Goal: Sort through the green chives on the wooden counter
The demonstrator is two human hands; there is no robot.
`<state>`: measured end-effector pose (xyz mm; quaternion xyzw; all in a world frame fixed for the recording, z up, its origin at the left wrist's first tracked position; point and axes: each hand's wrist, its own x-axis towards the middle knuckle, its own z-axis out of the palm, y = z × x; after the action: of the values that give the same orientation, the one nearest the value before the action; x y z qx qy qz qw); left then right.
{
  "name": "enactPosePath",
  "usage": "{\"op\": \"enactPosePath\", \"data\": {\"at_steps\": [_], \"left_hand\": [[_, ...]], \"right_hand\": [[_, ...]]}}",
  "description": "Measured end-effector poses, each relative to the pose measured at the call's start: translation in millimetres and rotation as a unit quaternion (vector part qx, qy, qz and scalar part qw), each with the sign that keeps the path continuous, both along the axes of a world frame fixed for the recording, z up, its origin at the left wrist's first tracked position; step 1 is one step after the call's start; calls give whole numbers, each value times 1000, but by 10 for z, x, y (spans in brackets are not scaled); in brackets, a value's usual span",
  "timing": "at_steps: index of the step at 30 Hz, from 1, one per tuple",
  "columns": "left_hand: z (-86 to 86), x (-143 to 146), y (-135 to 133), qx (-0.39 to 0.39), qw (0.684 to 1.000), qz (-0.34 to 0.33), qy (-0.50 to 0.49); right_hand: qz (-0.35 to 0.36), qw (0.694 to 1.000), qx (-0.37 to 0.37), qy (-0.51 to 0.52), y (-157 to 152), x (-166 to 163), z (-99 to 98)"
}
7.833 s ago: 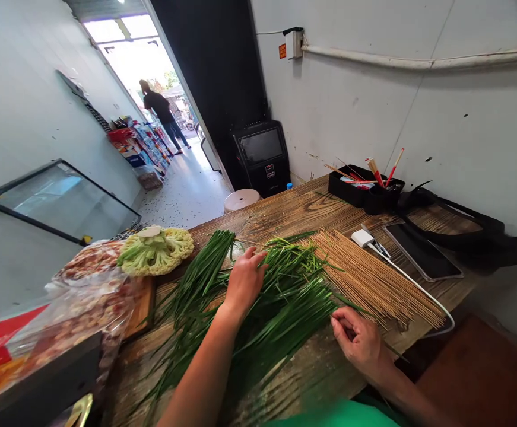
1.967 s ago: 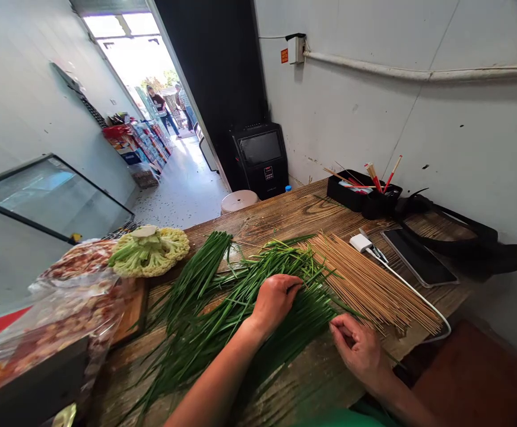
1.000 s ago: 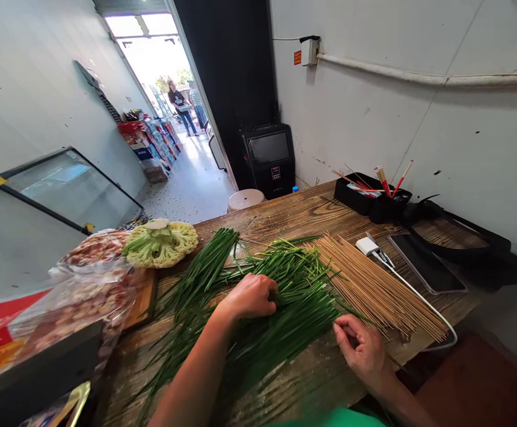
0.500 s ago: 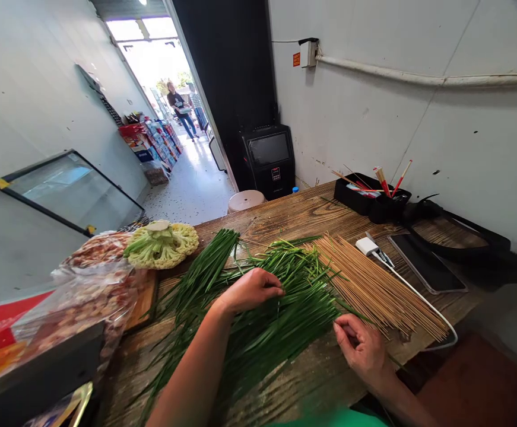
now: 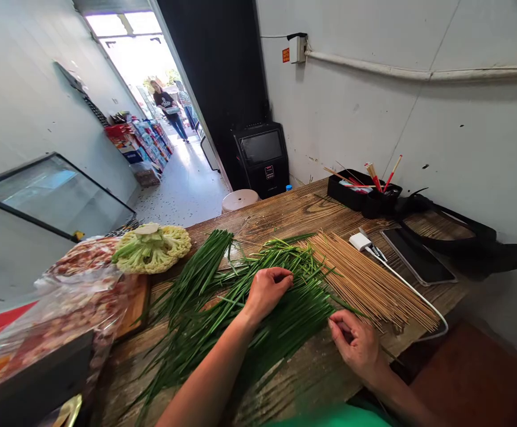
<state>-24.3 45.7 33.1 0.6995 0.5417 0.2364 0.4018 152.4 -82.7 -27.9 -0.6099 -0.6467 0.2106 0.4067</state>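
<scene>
Long green garlic chives [image 5: 280, 323] lie spread across the wooden table [image 5: 303, 207], with a neater bunch to their left. My left hand [image 5: 267, 292] is over the middle of the chives, thumb and fingers pinched together. Whatever lies between those fingertips is too small to make out. At the right-hand ends of the chives my right hand [image 5: 357, 347] is curled, thumb against forefinger, and I cannot make out what it holds. A broad pile of thin bamboo skewers [image 5: 369, 279] lies just beyond my right hand.
A cauliflower [image 5: 154, 246] and bagged meat [image 5: 80, 302] sit at the left. Toward the right are a white charger [image 5: 360, 241] with cable, a phone [image 5: 418, 258], a black strap [image 5: 454, 222] and a black holder [image 5: 351, 193]. A person [image 5: 169, 110] walks near the doorway.
The view has shifted slightly to the right. My left hand has moved a little right over the chives, while my right hand stays by their ends. The far person has moved slightly.
</scene>
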Motion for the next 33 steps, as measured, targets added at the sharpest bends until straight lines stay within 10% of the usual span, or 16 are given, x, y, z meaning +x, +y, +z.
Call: {"op": "enactPosePath", "data": {"at_steps": [33], "left_hand": [[-111, 42, 9, -13, 999, -1, -44]], "right_hand": [[-2, 1000, -14, 1, 10, -22, 65]]}}
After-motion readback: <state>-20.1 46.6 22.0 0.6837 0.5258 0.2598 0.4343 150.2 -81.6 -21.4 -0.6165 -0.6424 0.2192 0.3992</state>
